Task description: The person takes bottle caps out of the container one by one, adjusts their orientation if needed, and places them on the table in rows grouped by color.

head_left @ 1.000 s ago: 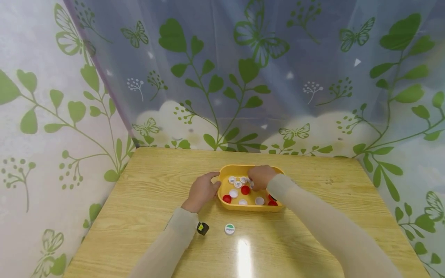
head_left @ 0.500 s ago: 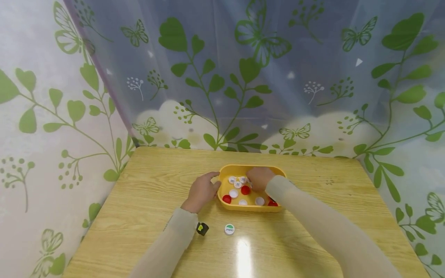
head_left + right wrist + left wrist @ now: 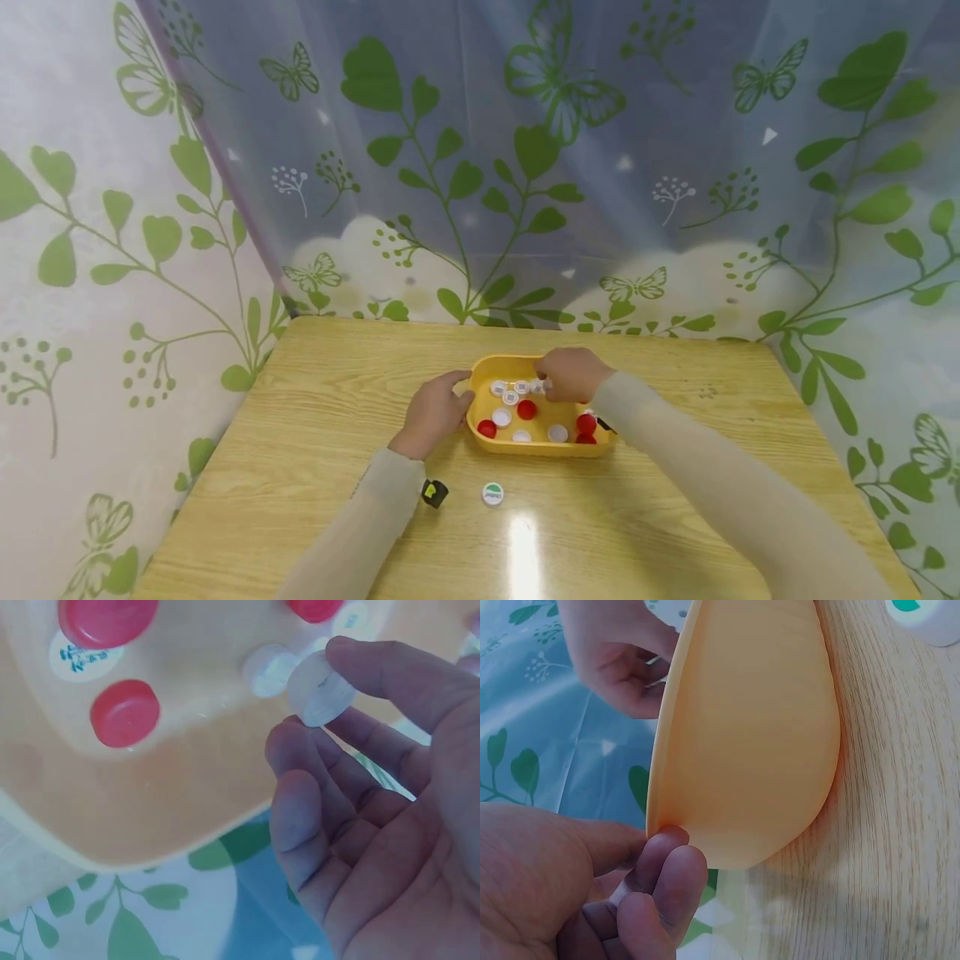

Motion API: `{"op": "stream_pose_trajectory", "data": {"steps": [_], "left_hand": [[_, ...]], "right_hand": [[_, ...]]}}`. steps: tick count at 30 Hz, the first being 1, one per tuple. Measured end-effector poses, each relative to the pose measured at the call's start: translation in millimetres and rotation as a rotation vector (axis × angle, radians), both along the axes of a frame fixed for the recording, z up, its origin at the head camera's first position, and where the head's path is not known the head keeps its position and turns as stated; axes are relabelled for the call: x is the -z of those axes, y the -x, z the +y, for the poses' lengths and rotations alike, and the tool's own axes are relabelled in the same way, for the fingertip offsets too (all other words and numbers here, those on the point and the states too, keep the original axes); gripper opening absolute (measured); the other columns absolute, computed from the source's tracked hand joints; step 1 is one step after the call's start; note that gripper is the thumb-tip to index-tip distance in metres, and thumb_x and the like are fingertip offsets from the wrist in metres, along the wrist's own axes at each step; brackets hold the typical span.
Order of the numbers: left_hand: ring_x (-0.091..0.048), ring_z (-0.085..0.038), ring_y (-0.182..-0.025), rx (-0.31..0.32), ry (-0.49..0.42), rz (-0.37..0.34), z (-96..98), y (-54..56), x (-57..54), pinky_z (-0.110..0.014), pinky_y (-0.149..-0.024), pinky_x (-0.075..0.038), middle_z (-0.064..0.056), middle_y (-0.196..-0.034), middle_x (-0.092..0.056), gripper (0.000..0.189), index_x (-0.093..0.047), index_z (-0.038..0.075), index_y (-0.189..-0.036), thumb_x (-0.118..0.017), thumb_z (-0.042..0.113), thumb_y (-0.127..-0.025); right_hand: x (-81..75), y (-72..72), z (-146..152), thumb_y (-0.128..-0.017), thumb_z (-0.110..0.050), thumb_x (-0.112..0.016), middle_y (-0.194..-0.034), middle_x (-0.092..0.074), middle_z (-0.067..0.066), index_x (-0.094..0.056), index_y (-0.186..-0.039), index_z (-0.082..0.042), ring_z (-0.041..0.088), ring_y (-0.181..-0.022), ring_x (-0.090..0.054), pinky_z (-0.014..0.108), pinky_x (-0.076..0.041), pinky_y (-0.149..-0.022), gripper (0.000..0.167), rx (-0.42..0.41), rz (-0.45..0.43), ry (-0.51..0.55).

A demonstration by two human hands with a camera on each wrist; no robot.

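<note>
I'm seeing left hand point(image 3: 433, 414) pinching tray point(image 3: 754, 735) rim | right hand point(image 3: 576, 375) pinching white cap point(image 3: 321, 690) | green-marked cap point(image 3: 492, 494) lying on surface point(image 3: 288, 433)

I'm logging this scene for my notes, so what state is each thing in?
Yellow bin: upright on the table
Left hand: pinching the bin's rim
Right hand: pinching a white cap
Red caps: lying in the bin
Other white caps: lying in the bin
Green-marked cap: flat on the table, marked face up
</note>
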State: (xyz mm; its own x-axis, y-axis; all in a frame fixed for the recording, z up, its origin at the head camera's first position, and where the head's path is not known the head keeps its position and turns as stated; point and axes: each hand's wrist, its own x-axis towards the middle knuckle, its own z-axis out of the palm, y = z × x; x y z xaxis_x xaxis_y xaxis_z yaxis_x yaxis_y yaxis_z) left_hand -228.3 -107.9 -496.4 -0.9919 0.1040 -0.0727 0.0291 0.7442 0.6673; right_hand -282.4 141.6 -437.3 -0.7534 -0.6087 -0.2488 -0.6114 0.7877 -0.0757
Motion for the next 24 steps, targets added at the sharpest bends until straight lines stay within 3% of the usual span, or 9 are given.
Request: {"op": "stream_pose_trajectory", "data": {"steps": [3, 14, 20, 24], "left_hand": [[-0.059, -0.013, -0.052, -0.004, 0.004, 0.003, -0.2, -0.3, -0.4, -0.03, -0.057, -0.046, 0.001, -0.061, -0.065, 0.044, -0.058, 0.012, -0.147, -0.061, 0.026, -0.105], [-0.058, -0.012, -0.048, 0.006, 0.008, 0.038, 0.4, 1.0, 2.0, -0.029, -0.055, -0.045, 0.002, -0.057, -0.063, 0.043, -0.06, 0.011, -0.145, -0.063, 0.025, -0.104], [-0.059, -0.012, -0.048, 0.005, 0.0, 0.03, 0.4, 0.7, 1.3, -0.029, -0.055, -0.045, 0.002, -0.057, -0.064, 0.043, -0.06, 0.011, -0.145, -0.062, 0.024, -0.104], [-0.06, -0.011, -0.049, 0.004, -0.001, 0.024, 0.9, 0.3, -0.3, -0.029, -0.056, -0.045, 0.0, -0.059, -0.066, 0.043, -0.059, 0.01, -0.145, -0.062, 0.024, -0.104]], "right_hand": [[-9.6, -4.5, 1.2, -0.091, -0.016, -0.076, -0.103, -0.072, 0.006, -0.072, -0.105, -0.008, 0.022, -0.09, -0.067, 0.041, -0.057, -0.081, 0.016, -0.013, 0.018, 0.035], [-37.4, -32.9, -1.2, -0.093, -0.015, -0.074, -0.095, -0.068, 0.001, -0.069, -0.095, -0.012, 0.015, -0.08, -0.059, 0.036, -0.053, -0.079, 0.007, -0.065, 0.024, 0.167], [-37.8, -58.2, -0.1, -0.093, -0.014, -0.073, -0.094, -0.066, -0.001, -0.071, -0.105, -0.012, 0.011, -0.075, -0.053, 0.029, -0.05, -0.07, 0.013, -0.13, 0.055, 0.223], [-32.6, -73.8, 1.8, -0.092, -0.015, -0.074, -0.09, -0.065, -0.004, -0.074, -0.101, -0.015, 0.007, -0.07, -0.051, 0.025, -0.047, -0.064, 0.009, -0.178, 0.086, 0.25]]}}
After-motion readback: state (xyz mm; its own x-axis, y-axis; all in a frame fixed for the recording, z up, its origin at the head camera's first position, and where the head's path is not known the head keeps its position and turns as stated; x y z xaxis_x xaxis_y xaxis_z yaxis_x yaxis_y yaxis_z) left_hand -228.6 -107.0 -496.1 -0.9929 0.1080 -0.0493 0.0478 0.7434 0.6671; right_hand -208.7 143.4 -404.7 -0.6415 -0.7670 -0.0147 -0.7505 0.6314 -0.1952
